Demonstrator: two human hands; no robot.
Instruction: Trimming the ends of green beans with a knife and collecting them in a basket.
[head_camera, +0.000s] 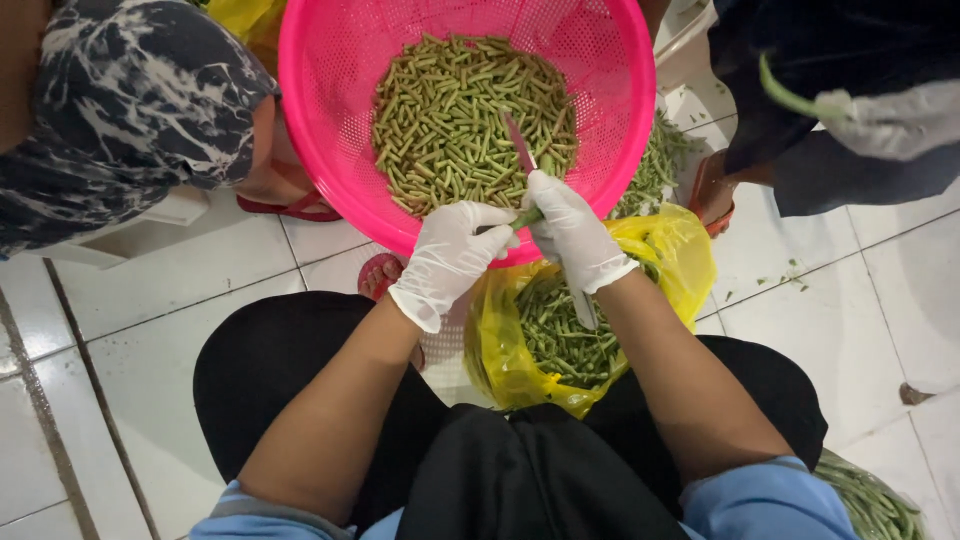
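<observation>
Gripping a green bean (527, 216) between gloved fingertips, your left hand (450, 258) sits just below the near rim of the pink basket (320, 120), its fingers curled shut on the bean's end. Your right hand (572, 232), also in a white glove, is closed around the handle of a small knife (519, 143), whose reddish blade points toward 12 o'clock over the heap of cut bean pieces (470, 120) in the basket. The bean lies between your two hands, touching both, at the basket's 6 o'clock edge. Directly under your wrists, a yellow plastic bag (690, 255) of whole beans rests open on your lap. At 2 o'clock, another person's gloved hand (885, 122) holds a bean; at 10 o'clock someone in a patterned head covering (130, 90) sits on the white tiled floor (160, 290).
</observation>
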